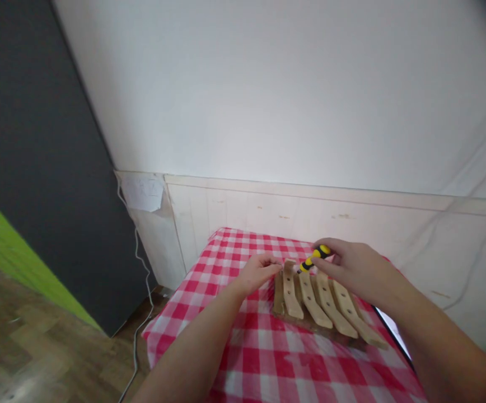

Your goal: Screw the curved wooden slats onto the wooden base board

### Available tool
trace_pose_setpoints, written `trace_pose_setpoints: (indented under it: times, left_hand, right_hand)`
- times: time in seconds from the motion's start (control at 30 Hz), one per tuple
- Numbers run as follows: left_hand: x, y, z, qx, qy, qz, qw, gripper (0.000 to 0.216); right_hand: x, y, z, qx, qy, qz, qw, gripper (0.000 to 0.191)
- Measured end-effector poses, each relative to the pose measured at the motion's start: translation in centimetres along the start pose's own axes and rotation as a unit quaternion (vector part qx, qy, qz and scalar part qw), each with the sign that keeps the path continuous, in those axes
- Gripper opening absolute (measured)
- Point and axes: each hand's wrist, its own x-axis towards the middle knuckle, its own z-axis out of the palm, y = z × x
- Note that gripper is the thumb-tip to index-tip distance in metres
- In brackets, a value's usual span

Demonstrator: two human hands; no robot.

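A wooden rack (pixel 305 327), made of a flat board with several curved wooden hooks across it, lies on the checked cloth. Dark screw heads or holes dot the hooks. My right hand (pixel 347 263) grips a yellow and black screwdriver (pixel 315 258), tilted so its lower end points at the upper part of the second hook (pixel 310 296) from the left. Whether the tip sits in a screw is too small to tell. At the rack's upper left, the closed fingers of my left hand (pixel 262 272) hold its edge by the leftmost hook (pixel 290 294).
A red and white checked tablecloth (pixel 263 358) covers the table, which stands against a white wall (pixel 289 112). A flat object with a bright surface (pixel 394 330) is partly under my right forearm. A white cable (pixel 137 324) hangs down left of the table, near a dark grey panel (pixel 37 140).
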Motion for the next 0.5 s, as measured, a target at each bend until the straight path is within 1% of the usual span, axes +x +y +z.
trace_pose_setpoints:
  times: [0.03, 0.1, 0.23, 0.33, 0.5]
  left_hand:
    - [0.0, -0.3, 0.3, -0.022, -0.022, 0.009, 0.999, 0.02]
    - [-0.1, -0.8, 0.8, -0.047, -0.052, 0.006, 0.998, 0.022]
    - [0.1, -1.6, 1.2, -0.031, -0.089, -0.01, 0.995, 0.02]
    - [0.3, -2.1, 1.1, -0.012, -0.096, -0.009, 0.995, 0.019]
    - [0.5, -3.0, 0.8, 0.046, -0.114, 0.015, 0.992, 0.018]
  right_hand:
    - [0.1, 0.1, -0.1, 0.004, 0.009, 0.0, 1.0, 0.031]
    - [0.2, 0.2, -0.3, 0.015, 0.014, -0.005, 1.0, 0.033]
    - [0.2, -0.1, -0.8, 0.033, 0.005, 0.011, 0.999, 0.031]
    - [0.1, -0.3, -1.0, 0.038, 0.001, 0.011, 0.999, 0.028]
    - [0.3, -0.1, -0.2, 0.031, -0.028, -0.037, 0.998, 0.029]
